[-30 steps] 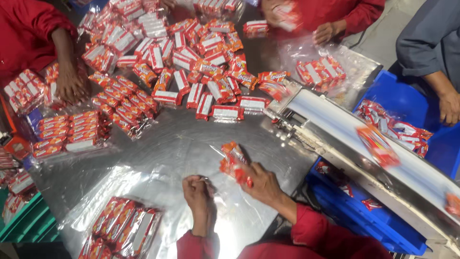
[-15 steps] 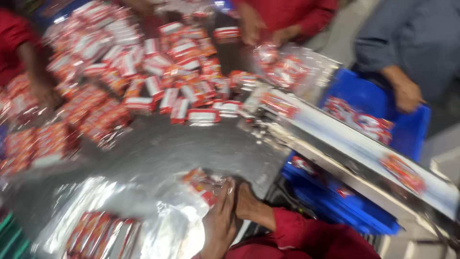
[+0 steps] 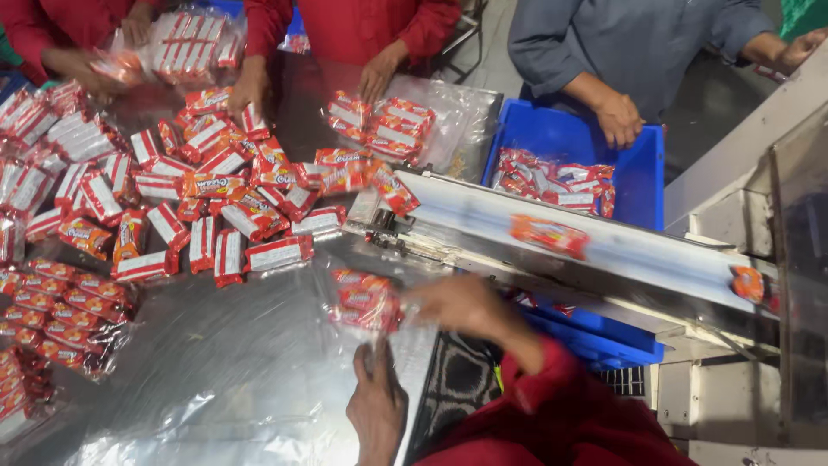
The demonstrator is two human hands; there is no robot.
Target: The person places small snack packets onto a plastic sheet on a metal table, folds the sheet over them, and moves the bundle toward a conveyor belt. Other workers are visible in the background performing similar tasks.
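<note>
Packets at the table's near edge.
Right hand, blurred, seems closed on red packets; left hand lies open on plastic film.

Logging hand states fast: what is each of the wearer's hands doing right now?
Left hand: open, fingers spread on the clear plastic bag.
Right hand: blurred, at the red snack packets; grip cannot be told.

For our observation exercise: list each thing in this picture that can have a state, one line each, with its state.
Left hand: flat on the clear bag.
Right hand: blurred, at a packet stack.
Loose packets: heaped on the table.
Conveyor: carrying single packets.
Blue crate: partly filled.
</note>
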